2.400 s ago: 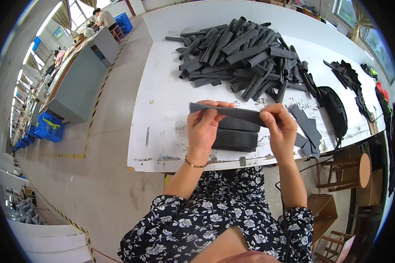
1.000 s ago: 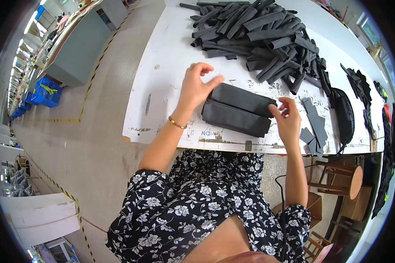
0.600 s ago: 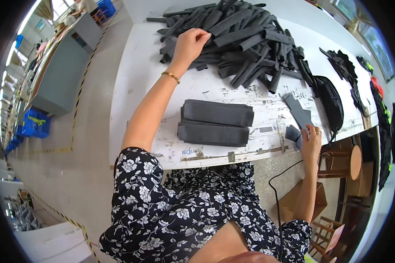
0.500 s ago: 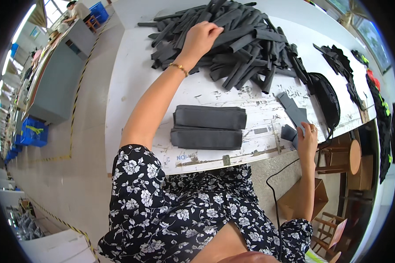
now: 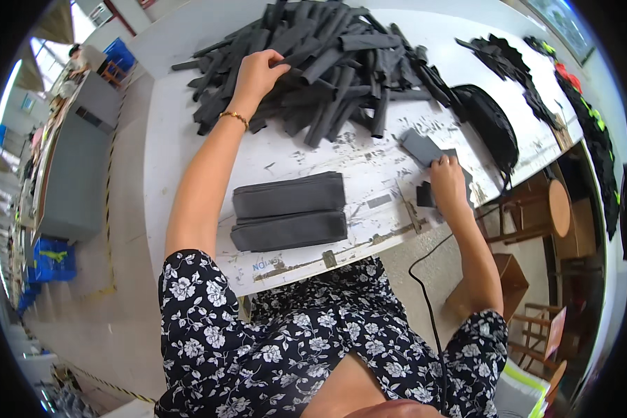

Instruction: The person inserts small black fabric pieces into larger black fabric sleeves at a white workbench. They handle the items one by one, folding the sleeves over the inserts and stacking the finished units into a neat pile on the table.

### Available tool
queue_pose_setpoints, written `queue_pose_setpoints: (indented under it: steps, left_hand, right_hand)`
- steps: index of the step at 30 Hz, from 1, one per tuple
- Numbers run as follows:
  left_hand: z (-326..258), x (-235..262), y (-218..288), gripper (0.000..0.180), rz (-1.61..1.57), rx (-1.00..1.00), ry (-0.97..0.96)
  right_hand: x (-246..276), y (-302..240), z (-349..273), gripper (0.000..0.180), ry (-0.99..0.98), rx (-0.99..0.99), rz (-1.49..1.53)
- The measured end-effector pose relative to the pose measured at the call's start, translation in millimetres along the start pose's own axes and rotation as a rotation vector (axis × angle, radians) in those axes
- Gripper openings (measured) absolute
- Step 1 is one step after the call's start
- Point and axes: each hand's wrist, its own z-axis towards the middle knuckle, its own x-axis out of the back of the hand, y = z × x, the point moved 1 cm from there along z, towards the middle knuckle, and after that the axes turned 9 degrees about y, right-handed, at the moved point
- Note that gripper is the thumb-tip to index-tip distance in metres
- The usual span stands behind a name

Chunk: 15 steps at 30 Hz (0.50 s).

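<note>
My left hand (image 5: pixel 256 78) is at the near left side of a big heap of dark grey folded fabric strips (image 5: pixel 313 56). Its thumb and fingers are closed in a pinch on one strip of the heap. On the right, my right hand (image 5: pixel 449 182) has its fingers bent together over a flat grey fabric piece (image 5: pixel 421 146), gripping its near end; the fingertips are partly hidden. A small dark piece (image 5: pixel 425 195) lies beside that hand. Between my arms, two neat stacks of dark grey strips, a far stack (image 5: pixel 289 195) and a near stack (image 5: pixel 289 231), lie side by side.
The white table (image 5: pixel 181 167) has worn, scratched patches near its front edge. A black pouch (image 5: pixel 488 125) lies right of the heap, with dark fabric scraps (image 5: pixel 512 76) beyond. A black cord (image 5: pixel 428 306) hangs by my right arm. Wooden stools (image 5: pixel 559 207) stand at the right. Another person sits far left.
The view has shifted, so the table appears further left. My right hand has moved forward onto the flat grey piece. My left hand stays at the heap, its fingers now lower on its left side.
</note>
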Motion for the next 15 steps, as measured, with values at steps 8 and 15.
queue_pose_setpoints:
  steps: [8, 15]
  left_hand:
    - [-80.2, 86.1, -1.9, 0.034, -1.015, 0.688, 0.167]
    - [-147.8, 81.0, 56.1, 0.046, -1.629, 0.792, 0.175]
  right_hand:
    - [-3.0, 6.4, 12.5, 0.015, 0.381, 0.335, 0.099]
    - [131.2, -118.6, 66.3, 0.039, 0.59, 0.324, 0.72]
